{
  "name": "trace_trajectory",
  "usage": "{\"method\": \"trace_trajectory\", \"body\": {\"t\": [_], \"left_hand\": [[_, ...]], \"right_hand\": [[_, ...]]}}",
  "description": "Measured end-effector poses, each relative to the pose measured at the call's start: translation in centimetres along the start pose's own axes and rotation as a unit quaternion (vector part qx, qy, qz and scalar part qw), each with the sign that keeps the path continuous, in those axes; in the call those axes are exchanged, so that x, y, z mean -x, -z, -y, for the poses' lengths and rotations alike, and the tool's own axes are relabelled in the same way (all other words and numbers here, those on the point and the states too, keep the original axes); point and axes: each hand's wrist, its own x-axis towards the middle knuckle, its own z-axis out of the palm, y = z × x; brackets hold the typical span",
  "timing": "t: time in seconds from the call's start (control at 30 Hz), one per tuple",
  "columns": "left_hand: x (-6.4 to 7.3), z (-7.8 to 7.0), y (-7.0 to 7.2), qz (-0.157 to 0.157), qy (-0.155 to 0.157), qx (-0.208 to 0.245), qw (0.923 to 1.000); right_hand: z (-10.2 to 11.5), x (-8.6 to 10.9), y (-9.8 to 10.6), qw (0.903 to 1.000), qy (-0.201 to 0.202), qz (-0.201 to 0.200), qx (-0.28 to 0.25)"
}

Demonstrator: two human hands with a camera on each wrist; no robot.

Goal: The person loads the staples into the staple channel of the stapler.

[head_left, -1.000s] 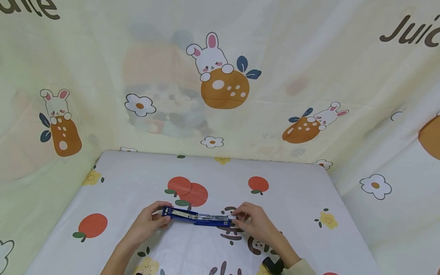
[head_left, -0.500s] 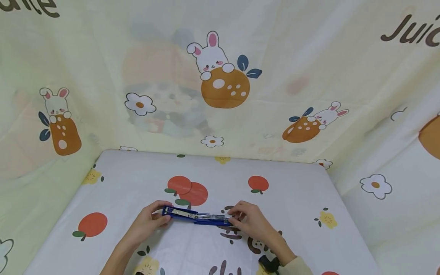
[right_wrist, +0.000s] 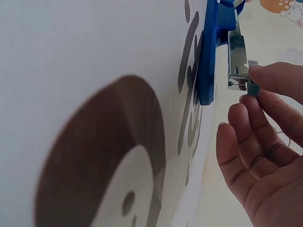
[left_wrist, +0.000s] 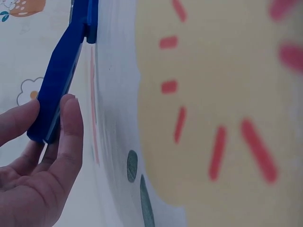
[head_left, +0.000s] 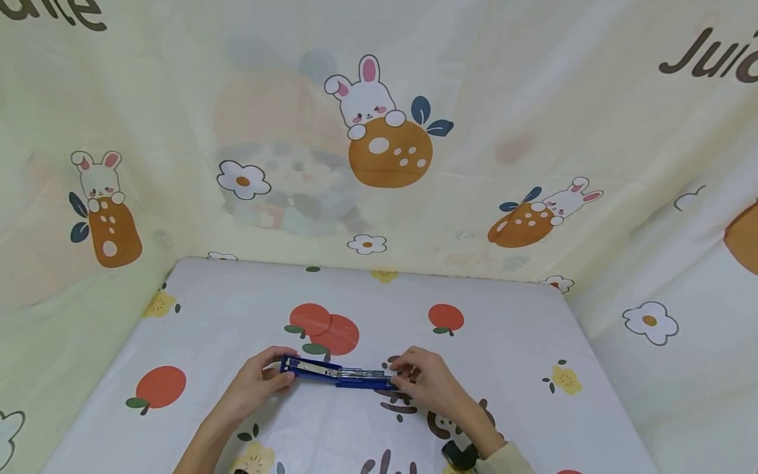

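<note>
A blue stapler (head_left: 362,383) lies folded wide across the table, its metal magazine (right_wrist: 236,54) exposed. My left hand (head_left: 251,388) grips the end of the stapler's top arm, thumb on one side and fingers on the other. At the opposite end, my right hand (head_left: 435,390) pinches a short grey strip of staples (right_wrist: 253,89) between thumb and index finger. That strip is right at the end of the magazine, partly covered by the thumb. The other right fingers are loosely curled below it. In the right wrist view, the blue base (right_wrist: 207,66) stands apart from the magazine.
A white tablecloth (head_left: 503,349) printed with fruit and flowers covers the table. Pale printed curtains (head_left: 284,131) hang behind it and at both sides. A black strap piece (head_left: 458,455) sits at the right wrist, by the sleeve.
My right hand has moved slightly left, bringing the staples up against the magazine's end. The left hand and the stapler have stayed in place.
</note>
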Motion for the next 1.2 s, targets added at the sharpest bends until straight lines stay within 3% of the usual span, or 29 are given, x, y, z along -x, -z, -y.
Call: {"method": "trace_trajectory", "body": {"t": [0.5, 1.2], "left_hand": [[-0.05, 0.12, -0.07, -0.004, 0.002, -0.006, 1.0], [-0.06, -0.06, -0.2, -0.012, 0.009, -0.013, 0.9998]], "right_hand": [[0.13, -0.19, -0.06, 0.9998, 0.002, 0.019, -0.003], [0.14, -0.32, -0.16, 0.9992, -0.028, 0.028, -0.002]]}}
